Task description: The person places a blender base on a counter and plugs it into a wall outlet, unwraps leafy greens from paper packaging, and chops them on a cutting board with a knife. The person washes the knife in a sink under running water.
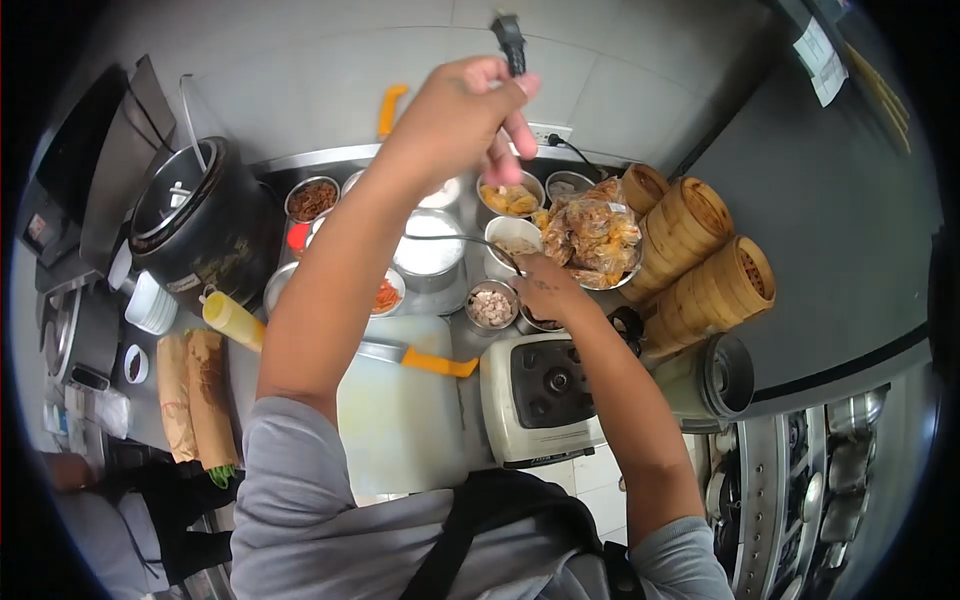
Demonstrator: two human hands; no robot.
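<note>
My left hand (485, 115) is raised near the wall, its fingers closed round a black power plug (509, 38) whose prongs point up. Lower and to the right, my right hand (548, 290) grips a black cord (455, 237) that passes over the bowls. Below my right hand stands a white blender base (540, 440) with a dark square top. A wall socket (550, 134) with another plug in it is just right of my left hand. A knife with an orange handle (440, 362) lies across the white cutting board (400, 440).
Bowls of food and bagged food (595, 232) crowd the counter's back. Bamboo steamers (710, 295) stand at right, a dark cooker (200, 230) at left. Paper-wrapped bundles (205, 400) and a yellow squeeze bottle (232, 318) lie at left. Another person (100, 520) is at lower left.
</note>
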